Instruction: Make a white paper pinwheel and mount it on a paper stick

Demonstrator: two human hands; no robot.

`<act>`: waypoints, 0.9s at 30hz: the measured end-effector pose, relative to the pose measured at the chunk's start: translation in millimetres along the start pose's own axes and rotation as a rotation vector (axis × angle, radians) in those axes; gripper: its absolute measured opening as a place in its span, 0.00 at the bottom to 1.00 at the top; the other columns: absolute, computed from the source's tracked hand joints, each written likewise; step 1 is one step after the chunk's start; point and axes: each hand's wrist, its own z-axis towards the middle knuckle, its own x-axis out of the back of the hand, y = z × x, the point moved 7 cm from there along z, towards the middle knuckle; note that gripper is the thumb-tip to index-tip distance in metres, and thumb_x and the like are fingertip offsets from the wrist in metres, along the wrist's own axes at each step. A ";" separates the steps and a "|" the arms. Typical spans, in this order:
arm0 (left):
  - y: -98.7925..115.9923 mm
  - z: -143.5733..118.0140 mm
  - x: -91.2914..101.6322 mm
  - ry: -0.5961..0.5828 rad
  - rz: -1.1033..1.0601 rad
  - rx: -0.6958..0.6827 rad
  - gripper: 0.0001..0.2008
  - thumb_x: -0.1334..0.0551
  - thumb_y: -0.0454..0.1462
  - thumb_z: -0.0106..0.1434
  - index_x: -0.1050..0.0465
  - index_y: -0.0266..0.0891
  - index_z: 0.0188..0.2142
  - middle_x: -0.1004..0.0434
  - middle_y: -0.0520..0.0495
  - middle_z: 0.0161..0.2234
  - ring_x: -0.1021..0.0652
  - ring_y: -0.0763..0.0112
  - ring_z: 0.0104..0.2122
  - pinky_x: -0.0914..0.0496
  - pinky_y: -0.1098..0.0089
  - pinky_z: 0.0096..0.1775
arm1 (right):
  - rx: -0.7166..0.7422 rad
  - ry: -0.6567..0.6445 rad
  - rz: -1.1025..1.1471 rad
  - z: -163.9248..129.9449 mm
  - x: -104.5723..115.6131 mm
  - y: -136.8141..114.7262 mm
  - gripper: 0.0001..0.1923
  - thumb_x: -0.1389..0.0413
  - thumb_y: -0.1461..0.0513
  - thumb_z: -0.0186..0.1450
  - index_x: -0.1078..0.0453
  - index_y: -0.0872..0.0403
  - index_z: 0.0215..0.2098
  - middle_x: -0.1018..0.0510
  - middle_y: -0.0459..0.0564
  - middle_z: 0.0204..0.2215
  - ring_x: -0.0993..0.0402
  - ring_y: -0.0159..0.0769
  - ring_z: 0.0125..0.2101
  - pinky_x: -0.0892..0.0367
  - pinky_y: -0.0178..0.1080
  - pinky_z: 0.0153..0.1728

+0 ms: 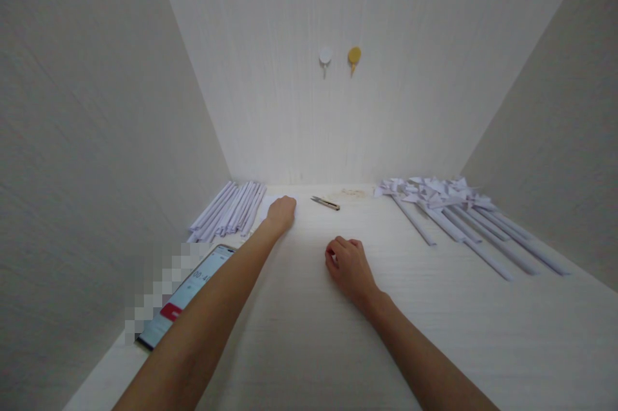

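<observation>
At the back left of the white table, my left hand (282, 212) is closed, knuckles up, over white paper (266, 205). Its fingertips are out of sight, so I cannot make out what they hold. My right hand (350, 269) rests near the middle of the table with its fingers curled in, and nothing shows in them. Between and beyond the hands lies a pair of thread snips (325, 203). Left of my left hand is a bundle of thin rolled paper sticks (236, 208).
A phone (193, 288) with a timer on its screen lies partly under my left forearm. Several paper tubes (463, 230) with torn or folded paper ends (434, 192) lie at the right. White (325, 57) and yellow hooks (355, 55) are on the back wall (290, 114); walls flank both sides.
</observation>
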 end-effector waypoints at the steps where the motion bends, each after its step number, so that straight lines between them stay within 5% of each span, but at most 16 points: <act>1: 0.3 -1.7 10.7 0.033 -0.005 0.006 0.18 0.55 0.24 0.56 0.29 0.27 0.39 0.26 0.29 0.38 0.25 0.56 0.41 0.32 0.62 0.39 | 0.007 0.019 0.014 -0.3 0.9 -0.2 0.08 0.52 0.69 0.58 0.33 0.56 0.26 0.25 0.50 0.27 0.31 0.34 0.29 0.43 0.40 0.40; 4: 2.7 -8.3 52.7 0.170 -0.053 0.009 0.15 0.55 0.28 0.60 0.31 0.29 0.38 0.26 0.31 0.38 0.25 0.56 0.41 0.32 0.60 0.40 | 0.007 0.076 0.134 -0.7 4.3 2.3 0.08 0.52 0.69 0.58 0.34 0.56 0.24 0.27 0.50 0.25 0.32 0.34 0.27 0.41 0.41 0.37; 6: 1.7 -20.2 86.6 0.406 -0.376 0.018 0.10 0.49 0.34 0.59 0.31 0.32 0.29 0.25 0.38 0.30 0.24 0.60 0.36 0.32 0.61 0.39 | -0.036 0.114 0.325 0.1 6.5 8.9 0.07 0.52 0.66 0.58 0.35 0.55 0.24 0.27 0.50 0.24 0.32 0.34 0.27 0.40 0.39 0.34; 8: -2.6 -34.6 95.4 0.493 -0.852 0.069 0.08 0.44 0.35 0.56 0.34 0.35 0.23 0.28 0.47 0.23 0.25 0.69 0.28 0.30 0.66 0.36 | -0.126 0.151 0.618 1.6 6.6 19.8 0.06 0.51 0.61 0.59 0.35 0.55 0.27 0.27 0.49 0.25 0.31 0.34 0.27 0.38 0.38 0.32; 11: 1.6 -58.7 64.3 0.419 -1.545 0.203 0.09 0.40 0.36 0.52 0.37 0.35 0.20 0.32 0.54 0.18 0.27 0.77 0.22 0.29 0.71 0.34 | -0.325 0.203 1.122 2.5 -0.6 37.8 0.14 0.49 0.52 0.57 0.36 0.53 0.35 0.25 0.49 0.30 0.29 0.33 0.29 0.35 0.37 0.31; 14: 16.6 -85.2 18.5 0.271 -1.832 0.295 0.12 0.35 0.38 0.44 0.37 0.34 0.17 0.35 0.57 0.14 0.30 0.81 0.19 0.29 0.73 0.33 | -0.475 0.237 1.476 1.2 -8.8 46.4 0.21 0.47 0.45 0.53 0.38 0.51 0.36 0.24 0.47 0.30 0.28 0.32 0.28 0.34 0.36 0.28; 20: 20.4 -114.6 -38.3 0.132 -1.860 0.437 0.16 0.32 0.42 0.39 0.36 0.34 0.16 0.31 0.54 0.16 0.29 0.80 0.20 0.31 0.76 0.28 | -0.539 0.270 1.537 -3.5 -3.1 53.1 0.24 0.47 0.42 0.49 0.38 0.53 0.26 0.31 0.40 0.15 0.34 0.28 0.16 0.39 0.33 0.18; 27: 12.2 -110.6 -36.0 0.096 -1.701 0.325 0.15 0.34 0.44 0.43 0.36 0.35 0.19 0.28 0.52 0.17 0.28 0.76 0.20 0.33 0.75 0.26 | -0.548 0.326 1.285 -4.5 3.8 63.1 0.16 0.39 0.52 0.46 0.37 0.54 0.23 0.34 0.37 0.12 0.39 0.25 0.14 0.42 0.31 0.17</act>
